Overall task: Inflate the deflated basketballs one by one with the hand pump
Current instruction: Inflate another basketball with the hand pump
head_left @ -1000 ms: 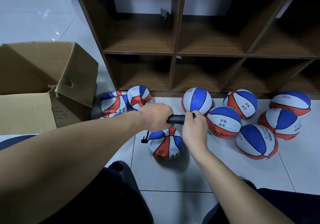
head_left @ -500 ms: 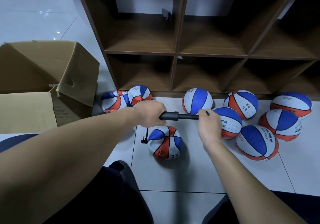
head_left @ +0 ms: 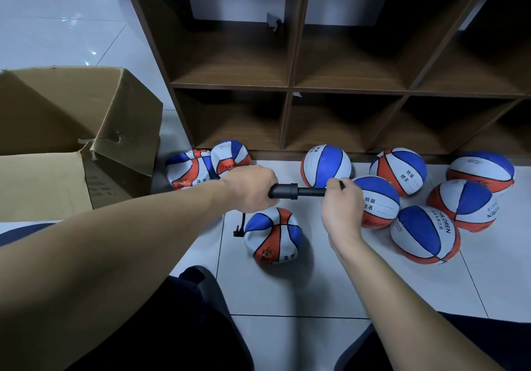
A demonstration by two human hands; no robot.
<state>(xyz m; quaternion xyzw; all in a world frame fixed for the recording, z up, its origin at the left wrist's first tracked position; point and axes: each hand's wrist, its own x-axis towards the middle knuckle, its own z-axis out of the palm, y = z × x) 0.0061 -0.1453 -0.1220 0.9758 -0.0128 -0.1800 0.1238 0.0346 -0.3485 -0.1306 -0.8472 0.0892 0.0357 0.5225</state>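
Fingers of the left hand (head_left: 249, 188) wrap the hand pump (head_left: 283, 191) barrel; the right hand (head_left: 341, 209) grips its handle, rod extended, above a half-soft basketball (head_left: 273, 236) on the floor

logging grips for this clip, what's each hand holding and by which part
Both hold the hand pump: the left hand wraps its barrel, the right hand grips the handle at the end of the drawn-out rod.

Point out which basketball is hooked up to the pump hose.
The wrinkled red, white and blue basketball lying alone nearest the person, below the black hand pump. The thin black hose drops to its left side; no other ball has one.
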